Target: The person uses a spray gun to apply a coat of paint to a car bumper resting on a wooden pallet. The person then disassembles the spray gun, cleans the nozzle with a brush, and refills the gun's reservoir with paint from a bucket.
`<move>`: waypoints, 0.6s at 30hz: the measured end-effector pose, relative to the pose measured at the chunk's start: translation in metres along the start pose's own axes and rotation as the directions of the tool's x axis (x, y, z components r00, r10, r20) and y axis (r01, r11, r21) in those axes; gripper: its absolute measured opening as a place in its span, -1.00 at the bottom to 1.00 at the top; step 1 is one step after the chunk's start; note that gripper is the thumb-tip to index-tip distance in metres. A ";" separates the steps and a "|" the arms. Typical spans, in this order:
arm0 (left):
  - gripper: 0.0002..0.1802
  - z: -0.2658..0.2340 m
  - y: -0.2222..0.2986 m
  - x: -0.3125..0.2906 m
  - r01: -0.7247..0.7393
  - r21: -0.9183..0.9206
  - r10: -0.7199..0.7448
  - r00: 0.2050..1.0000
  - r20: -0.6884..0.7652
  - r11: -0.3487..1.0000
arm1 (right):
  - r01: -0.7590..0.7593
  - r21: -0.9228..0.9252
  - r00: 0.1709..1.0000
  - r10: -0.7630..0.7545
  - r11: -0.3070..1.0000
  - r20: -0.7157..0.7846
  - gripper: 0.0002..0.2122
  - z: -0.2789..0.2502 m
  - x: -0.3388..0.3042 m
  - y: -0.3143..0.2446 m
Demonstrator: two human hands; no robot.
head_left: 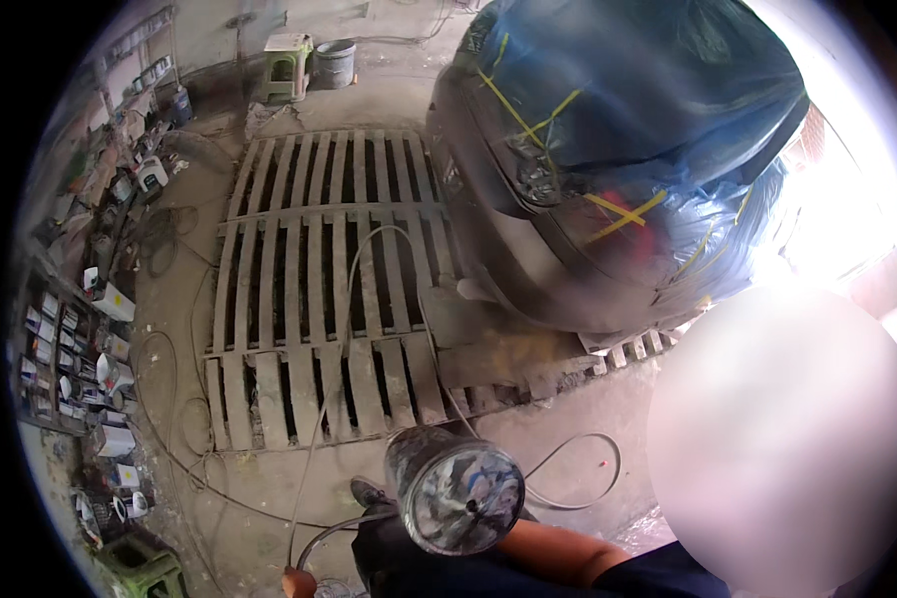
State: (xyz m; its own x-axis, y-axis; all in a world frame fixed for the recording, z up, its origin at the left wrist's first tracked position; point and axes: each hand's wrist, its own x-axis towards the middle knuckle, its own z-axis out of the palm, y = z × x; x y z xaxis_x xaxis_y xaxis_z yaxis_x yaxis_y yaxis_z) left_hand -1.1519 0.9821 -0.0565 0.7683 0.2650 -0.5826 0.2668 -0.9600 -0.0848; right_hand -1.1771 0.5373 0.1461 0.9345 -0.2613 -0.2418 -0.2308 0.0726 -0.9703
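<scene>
The paint-smeared grey cylinder, its round end-cap pierced by a dark central hole (pixel 468 498), is in front of the person's dark-clothed body (pixel 439 575), cap tipped up toward the head. Its long axis slants, the far end leaning forward and a little left. The bare right forearm (pixel 563 555) runs in from the lower right and vanishes behind it, so the right hand is nearer, with the cylinder at that forearm's end; its fingers are masked, and I can't tell whether they grip. The bare left hand (pixel 298 585) only peeks in at the lower edge, where a thin grey rubbery hose (pixel 327 533) meets it; how far those fingers are curled I can't make out. From them, the cylinder lies to the right and forward, apart. A dark shoe (pixel 369 491) shows just beside it. Ahead lies a grey slatted wooden platform (pixel 271 399), and beyond, to the right, a bulky rounded body under blue-green plastic sheeting (pixel 633 90) crossed with yellow tape (pixel 626 215).
</scene>
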 end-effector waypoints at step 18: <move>-0.55 -0.046 -0.163 0.077 -0.410 0.389 0.214 0.864 0.455 0.825 | 0.093 0.162 0.948 -0.137 0.982 0.288 -0.67 0.109 0.201 -0.105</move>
State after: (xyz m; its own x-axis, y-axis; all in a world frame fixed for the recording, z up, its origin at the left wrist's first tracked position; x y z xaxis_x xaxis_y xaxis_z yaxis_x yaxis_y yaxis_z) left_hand -1.1097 1.1630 -0.0506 0.4564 -0.0179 -0.8896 -0.3210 -0.9358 -0.1458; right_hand -0.9349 0.5822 0.2004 0.9954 0.0197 -0.0937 -0.0957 0.2028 -0.9745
